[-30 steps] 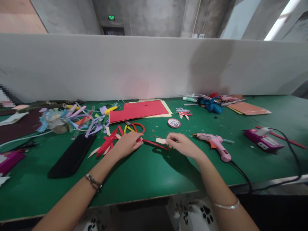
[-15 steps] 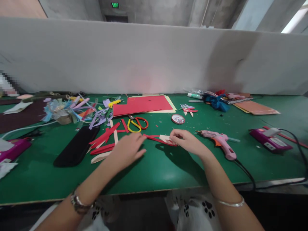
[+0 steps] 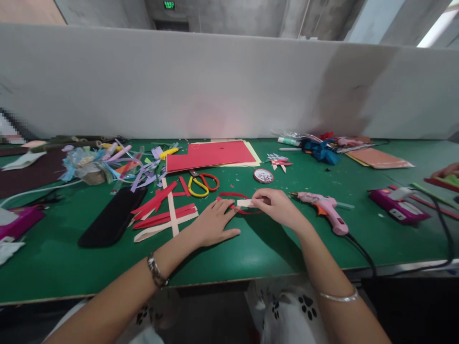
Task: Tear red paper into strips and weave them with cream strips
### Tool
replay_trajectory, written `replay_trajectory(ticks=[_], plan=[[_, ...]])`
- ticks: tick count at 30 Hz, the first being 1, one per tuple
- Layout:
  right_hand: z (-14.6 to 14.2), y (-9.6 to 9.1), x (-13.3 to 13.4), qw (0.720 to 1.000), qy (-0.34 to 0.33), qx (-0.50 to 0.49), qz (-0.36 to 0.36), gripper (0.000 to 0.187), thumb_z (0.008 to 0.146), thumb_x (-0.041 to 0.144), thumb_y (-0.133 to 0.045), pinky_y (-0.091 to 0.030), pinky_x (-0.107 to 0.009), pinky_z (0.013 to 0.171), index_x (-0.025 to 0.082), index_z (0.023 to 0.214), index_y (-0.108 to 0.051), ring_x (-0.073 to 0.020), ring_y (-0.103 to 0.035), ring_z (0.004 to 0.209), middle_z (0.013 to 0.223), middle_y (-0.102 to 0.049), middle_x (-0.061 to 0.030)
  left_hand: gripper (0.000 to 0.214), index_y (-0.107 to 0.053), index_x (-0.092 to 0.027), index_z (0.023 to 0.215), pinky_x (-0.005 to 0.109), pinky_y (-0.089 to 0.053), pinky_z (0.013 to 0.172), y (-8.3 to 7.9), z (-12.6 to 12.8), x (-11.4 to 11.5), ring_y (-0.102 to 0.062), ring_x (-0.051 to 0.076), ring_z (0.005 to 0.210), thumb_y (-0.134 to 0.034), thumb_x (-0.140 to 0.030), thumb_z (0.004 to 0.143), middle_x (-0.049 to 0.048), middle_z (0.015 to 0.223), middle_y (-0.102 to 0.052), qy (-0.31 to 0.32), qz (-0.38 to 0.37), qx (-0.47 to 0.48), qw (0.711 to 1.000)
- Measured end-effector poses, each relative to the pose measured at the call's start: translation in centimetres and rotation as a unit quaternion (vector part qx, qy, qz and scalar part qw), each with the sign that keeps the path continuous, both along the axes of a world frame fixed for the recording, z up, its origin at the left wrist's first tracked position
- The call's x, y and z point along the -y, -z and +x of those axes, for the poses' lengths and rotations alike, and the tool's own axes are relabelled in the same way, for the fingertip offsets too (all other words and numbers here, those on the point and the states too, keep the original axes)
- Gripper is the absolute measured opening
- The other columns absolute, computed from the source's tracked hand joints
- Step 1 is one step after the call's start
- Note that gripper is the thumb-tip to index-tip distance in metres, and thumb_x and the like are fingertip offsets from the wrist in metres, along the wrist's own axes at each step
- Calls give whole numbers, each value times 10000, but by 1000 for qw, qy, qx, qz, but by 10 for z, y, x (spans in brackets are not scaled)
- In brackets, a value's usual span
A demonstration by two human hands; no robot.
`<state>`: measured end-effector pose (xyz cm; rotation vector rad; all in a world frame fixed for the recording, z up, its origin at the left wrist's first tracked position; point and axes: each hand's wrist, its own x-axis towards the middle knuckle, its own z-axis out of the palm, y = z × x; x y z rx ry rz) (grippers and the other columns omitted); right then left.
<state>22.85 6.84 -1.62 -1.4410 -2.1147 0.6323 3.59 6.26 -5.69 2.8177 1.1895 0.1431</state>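
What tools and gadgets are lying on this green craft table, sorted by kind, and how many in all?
Glue guns: 1, pink glue gun
Scissors: 1, red and yellow scissors
Purple devices: 2, purple device, second purple device
Black cases: 1, black case
Round tins: 1, round tin
Total: 6

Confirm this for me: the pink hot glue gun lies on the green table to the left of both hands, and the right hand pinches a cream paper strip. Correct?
Not quite. The head view shows the pink hot glue gun lying on the green table to the right of both hands, beyond the right hand. That hand does pinch the cream paper strip.
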Motion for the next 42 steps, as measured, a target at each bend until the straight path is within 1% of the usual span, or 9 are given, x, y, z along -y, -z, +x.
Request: replay_trajectory(ticks=[2, 5, 11, 14, 19, 23, 30, 36, 42], plan=[[0, -1, 1, 999, -12, 35, 14, 129, 737, 219, -490, -300, -226, 561, 170, 641, -561, -98, -461, 548, 598, -550, 17, 507, -420, -176, 1228, 442, -262, 984, 0, -10, -1, -327, 274, 1191, -382, -474, 819, 132, 1283, -384, 28, 10, 5, 1000], [-1, -1, 2, 998, -36, 57, 11, 141, 738, 181, -491, -294, -222, 566, 169, 620, -567, -89, -449, 545, 594, -539, 22, 460, -434, -194, 1216, 440, -302, 947, -1, -16, -4, -368, 272, 1136, -387, -438, 829, 123, 1197, -430, 7, 33, 23, 999], [-1, -1, 3, 997, -73, 7, -5, 151, 769, 207, -465, -306, -212, 536, 166, 663, -565, -86, -431, 557, 643, -517, 16, 614, -289, -146, 1297, 379, -416, 812, -6, 6, -8, -474, 242, 973, -473, -424, 782, 126, 1096, -452, -55, 48, 79, 994], [2, 1, 3, 997, -69, 25, 6, 160, 774, 213, -458, -323, -228, 571, 168, 663, -564, -87, -435, 574, 693, -511, 8, 570, -354, -170, 1262, 373, -436, 758, -6, 16, -11, -496, 242, 917, -497, -410, 765, 116, 1066, -461, -49, 34, 63, 996], [6, 4, 3, 993, -19, 114, 39, 152, 777, 213, -471, -305, -352, 783, 182, 654, -554, -156, -482, 813, 839, -515, -27, 404, -470, -173, 1178, 394, -391, 856, -2, 12, -15, -454, 244, 1016, -432, -354, 818, 113, 1090, -483, -1, 13, 64, 998], [6, 6, 3, 985, -10, 173, 6, 165, 794, 187, -442, -218, -420, 877, 179, 652, -526, -146, -481, 805, 823, -514, -13, 436, -433, -162, 1226, 393, -340, 936, -3, 1, -17, -383, 250, 1145, -424, -339, 827, 135, 1240, -419, 13, -21, 50, 998], [-3, 3, 5, 985, -42, 165, -17, 193, 826, 201, -386, -243, -378, 803, 175, 666, -491, -129, -449, 694, 725, -529, 3, 537, -351, -193, 1285, 449, -242, 1004, -5, -10, -15, -255, 258, 1260, -437, -421, 806, 130, 1379, -284, 25, -51, 18, 998], [-7, 4, 6, 985, -53, 163, 7, 182, 817, 196, -400, -263, -325, 747, 167, 665, -497, -122, -448, 691, 746, -518, -2, 609, -294, -203, 1313, 490, -133, 1031, -6, -14, -12, -171, 241, 1294, -434, -481, 790, 119, 1410, -209, 24, -87, -8, 996], [-2, 11, 7, 979, -63, 195, 17, 147, 792, 252, -452, -249, -388, 839, 172, 688, -517, -139, -474, 791, 820, -506, -5, 532, -366, -210, 1270, 483, -145, 1035, -5, -7, -9, -281, 226, 1252, -359, -494, 820, 96, 1362, -333, 19, -80, 27, 996]])
